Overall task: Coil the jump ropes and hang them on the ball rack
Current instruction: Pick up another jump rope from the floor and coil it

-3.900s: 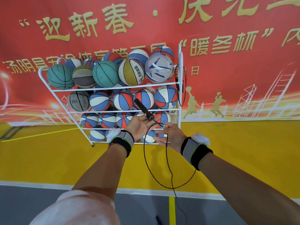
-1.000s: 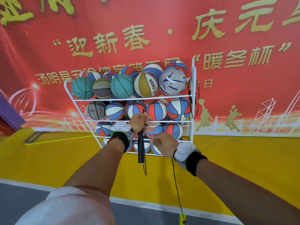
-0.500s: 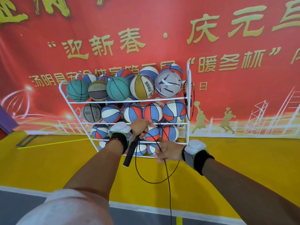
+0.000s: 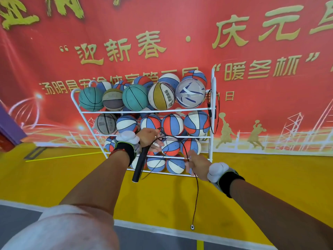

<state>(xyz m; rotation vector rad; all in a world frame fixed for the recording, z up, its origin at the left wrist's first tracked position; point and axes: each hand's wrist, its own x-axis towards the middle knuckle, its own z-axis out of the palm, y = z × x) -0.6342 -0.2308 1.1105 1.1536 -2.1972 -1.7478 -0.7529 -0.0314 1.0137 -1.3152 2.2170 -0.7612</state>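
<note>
My left hand (image 4: 148,138) grips a black jump rope handle (image 4: 139,163) that points down, along with loops of the thin black cord. The cord (image 4: 182,143) arcs over to my right hand (image 4: 197,164), which pinches it lower and to the right. From there the cord hangs down, its free end (image 4: 192,226) dangling above the floor. Straight ahead stands the white wire ball rack (image 4: 212,145), full of balls. A second coiled black jump rope (image 4: 213,112) hangs on the rack's right post.
The rack stands against a red banner wall (image 4: 252,42) on a yellow floor (image 4: 54,177). A white line (image 4: 162,230) separates the yellow from grey flooring near me. A purple object (image 4: 9,127) sits at the far left edge.
My left hand has turned the handle from pointing up to pointing down and gathered cord loops. My right hand has slid along the cord, and its free end has lifted into view.
</note>
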